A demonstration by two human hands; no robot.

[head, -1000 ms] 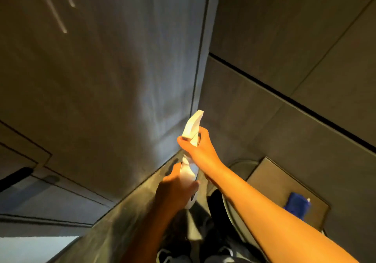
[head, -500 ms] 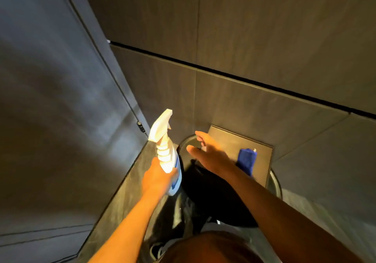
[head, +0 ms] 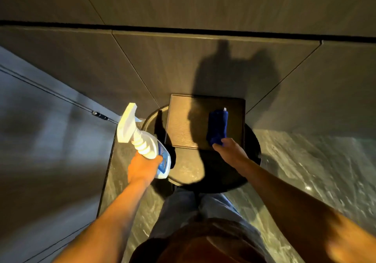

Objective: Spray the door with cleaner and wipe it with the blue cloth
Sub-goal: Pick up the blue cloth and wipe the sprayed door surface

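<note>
Your left hand (head: 142, 168) is gripping a white plastic spray bottle (head: 143, 140) with a ribbed neck, just left of the round dark stool (head: 252, 167). Your right hand (head: 230, 150) is pinching the near end of the folded blue cloth (head: 217, 127), lying on a square wood-grain board (head: 187, 124) atop the stool. The smooth grey door (head: 50, 140) is standing left of it.

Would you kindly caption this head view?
Left hand grips spray bottle; right hand reaches blue cloth on square board.
</note>
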